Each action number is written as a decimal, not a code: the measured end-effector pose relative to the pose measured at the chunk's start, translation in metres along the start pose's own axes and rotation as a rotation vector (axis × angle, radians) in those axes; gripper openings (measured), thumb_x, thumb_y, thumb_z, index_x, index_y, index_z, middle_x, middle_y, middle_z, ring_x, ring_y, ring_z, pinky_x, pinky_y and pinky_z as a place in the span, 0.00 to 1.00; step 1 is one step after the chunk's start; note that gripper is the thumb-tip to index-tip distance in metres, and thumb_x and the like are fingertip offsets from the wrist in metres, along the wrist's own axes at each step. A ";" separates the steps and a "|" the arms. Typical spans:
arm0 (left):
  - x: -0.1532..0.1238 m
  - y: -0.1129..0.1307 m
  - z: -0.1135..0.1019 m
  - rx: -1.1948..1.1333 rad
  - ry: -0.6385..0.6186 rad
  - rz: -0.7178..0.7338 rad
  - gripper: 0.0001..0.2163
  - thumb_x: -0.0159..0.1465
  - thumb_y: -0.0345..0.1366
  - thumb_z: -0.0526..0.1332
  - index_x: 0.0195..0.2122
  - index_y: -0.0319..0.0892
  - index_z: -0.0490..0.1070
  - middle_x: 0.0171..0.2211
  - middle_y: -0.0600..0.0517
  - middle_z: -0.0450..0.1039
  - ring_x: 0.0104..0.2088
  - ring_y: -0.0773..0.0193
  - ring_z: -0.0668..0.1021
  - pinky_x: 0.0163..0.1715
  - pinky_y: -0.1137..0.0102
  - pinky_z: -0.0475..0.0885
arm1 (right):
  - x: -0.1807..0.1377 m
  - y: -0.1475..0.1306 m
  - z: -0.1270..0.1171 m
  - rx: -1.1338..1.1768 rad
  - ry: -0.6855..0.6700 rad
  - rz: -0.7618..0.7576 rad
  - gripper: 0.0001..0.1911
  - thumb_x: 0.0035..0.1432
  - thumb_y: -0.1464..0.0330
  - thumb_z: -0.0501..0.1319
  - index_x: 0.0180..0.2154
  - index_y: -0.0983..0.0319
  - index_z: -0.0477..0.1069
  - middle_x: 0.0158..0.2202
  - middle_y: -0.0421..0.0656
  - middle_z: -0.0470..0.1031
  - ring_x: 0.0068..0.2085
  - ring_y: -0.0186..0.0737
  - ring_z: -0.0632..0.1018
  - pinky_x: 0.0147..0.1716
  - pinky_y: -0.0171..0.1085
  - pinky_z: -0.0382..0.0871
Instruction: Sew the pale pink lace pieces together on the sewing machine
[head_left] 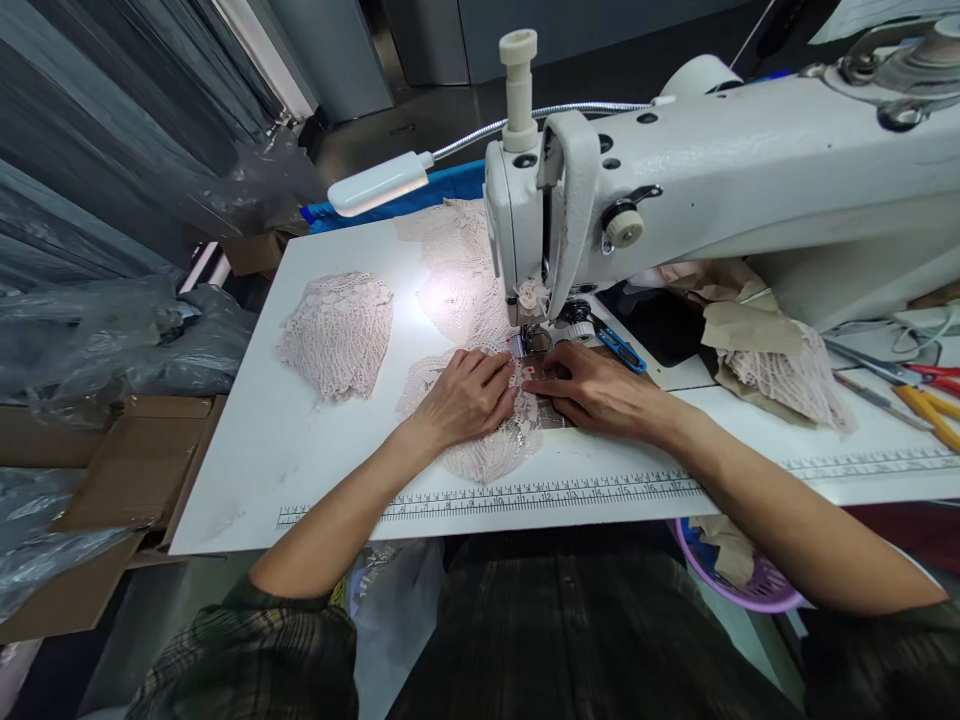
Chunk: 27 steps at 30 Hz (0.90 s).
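Pale pink lace piece (pixel 484 455) lies at centre frame on the white table (pixel 247 470), far edge under the presser foot (pixel 534 340) of the sewing machine (pixel 750 170). Left hand (pixel 465 398) palm-down on the lace, fingers loosely bent, gripping nothing. Right hand (pixel 600 392) flat beside it, fingers stretched toward the foot, pressing the lace down. Second lace stack (pixel 337 330) left of centre; blue snips (pixel 619 347) just right of the foot

the lace piece (pixel 480 455) under both hands is pale pink openwork cloth, rough and matt. the sewing machine (pixel 750 170) is glossy white painted metal. the table (pixel 255 450) is smooth and white.
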<state>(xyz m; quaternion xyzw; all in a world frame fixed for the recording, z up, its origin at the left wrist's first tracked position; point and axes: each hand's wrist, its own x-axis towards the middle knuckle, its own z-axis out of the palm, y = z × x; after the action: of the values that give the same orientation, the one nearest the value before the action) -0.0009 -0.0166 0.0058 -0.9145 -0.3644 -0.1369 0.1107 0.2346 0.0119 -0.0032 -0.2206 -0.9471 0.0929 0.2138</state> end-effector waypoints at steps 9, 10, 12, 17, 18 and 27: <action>-0.005 0.002 0.002 -0.004 0.032 -0.028 0.14 0.69 0.36 0.54 0.51 0.33 0.71 0.50 0.39 0.74 0.43 0.52 0.76 0.41 0.58 0.71 | 0.000 -0.001 -0.001 0.014 0.011 0.040 0.18 0.62 0.72 0.55 0.50 0.59 0.77 0.43 0.53 0.69 0.46 0.49 0.71 0.43 0.47 0.72; -0.005 0.003 0.002 -0.001 0.036 -0.027 0.14 0.69 0.36 0.54 0.50 0.33 0.71 0.51 0.40 0.75 0.43 0.52 0.76 0.41 0.58 0.71 | 0.000 -0.001 -0.001 0.014 0.011 0.042 0.18 0.62 0.72 0.55 0.50 0.59 0.77 0.43 0.53 0.69 0.46 0.49 0.71 0.43 0.47 0.72; -0.005 0.003 0.001 -0.003 0.034 -0.032 0.14 0.69 0.36 0.54 0.51 0.34 0.71 0.51 0.40 0.74 0.43 0.53 0.76 0.41 0.57 0.70 | 0.000 -0.002 -0.001 0.015 0.011 0.047 0.18 0.62 0.72 0.55 0.50 0.59 0.77 0.43 0.52 0.69 0.45 0.48 0.71 0.43 0.47 0.72; -0.004 0.003 0.001 -0.024 0.024 -0.050 0.15 0.69 0.37 0.54 0.52 0.34 0.71 0.54 0.40 0.72 0.44 0.52 0.75 0.42 0.57 0.68 | 0.000 -0.002 0.000 0.031 0.015 0.065 0.18 0.62 0.72 0.55 0.50 0.59 0.77 0.43 0.51 0.69 0.45 0.47 0.72 0.43 0.47 0.72; -0.004 0.003 0.001 -0.029 0.021 -0.052 0.15 0.69 0.37 0.54 0.52 0.34 0.71 0.55 0.40 0.72 0.44 0.52 0.75 0.42 0.57 0.68 | 0.000 -0.002 0.000 0.033 0.016 0.068 0.17 0.62 0.72 0.55 0.49 0.58 0.77 0.43 0.52 0.69 0.45 0.47 0.72 0.43 0.47 0.72; -0.004 0.010 -0.003 -0.119 -0.022 -0.162 0.16 0.70 0.39 0.53 0.54 0.37 0.70 0.56 0.42 0.71 0.50 0.50 0.74 0.48 0.53 0.68 | 0.000 -0.003 0.000 0.004 0.015 0.069 0.17 0.62 0.72 0.55 0.49 0.58 0.77 0.43 0.51 0.70 0.45 0.47 0.71 0.43 0.46 0.72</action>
<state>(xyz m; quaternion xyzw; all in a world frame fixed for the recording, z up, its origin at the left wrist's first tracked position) 0.0021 -0.0272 0.0064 -0.8884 -0.4295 -0.1569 0.0407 0.2340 0.0090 -0.0022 -0.2532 -0.9371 0.1006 0.2180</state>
